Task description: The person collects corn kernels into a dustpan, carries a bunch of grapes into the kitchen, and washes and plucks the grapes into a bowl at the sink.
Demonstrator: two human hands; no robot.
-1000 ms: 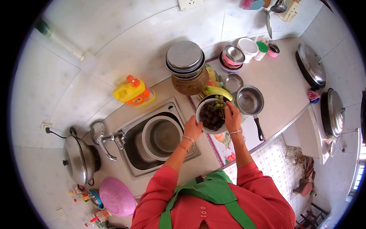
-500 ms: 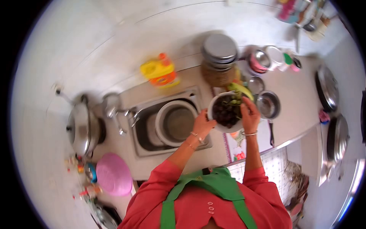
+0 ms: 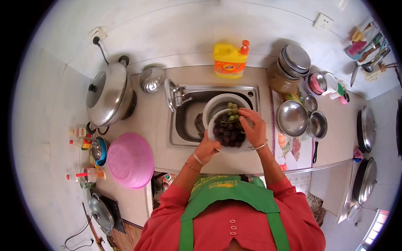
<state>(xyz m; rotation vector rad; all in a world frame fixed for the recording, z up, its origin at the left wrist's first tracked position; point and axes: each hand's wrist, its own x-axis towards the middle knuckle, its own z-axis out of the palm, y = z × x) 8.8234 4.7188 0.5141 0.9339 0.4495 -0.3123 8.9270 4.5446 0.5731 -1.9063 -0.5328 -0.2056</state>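
Observation:
My left hand grips the left rim of a white bowl of dark grapes, with green grapes on top. My right hand is at the bowl's right side, its fingers bent over the grapes and green stem; whether they pinch anything is too small to tell. The bowl is over the front right part of the sink, partly in front of a large pale pot standing in it. The tap is left of that pot.
A yellow detergent bottle stands behind the sink. To the left are a lidded wok and an upturned pink basin. To the right, a steel bowl, a saucepan and a large jar stand on the counter.
The view has swung left. Both hands have carried the bowl of grapes from the counter beside the sink to over the sink and pot. A steel bowl now shows on the counter mat.

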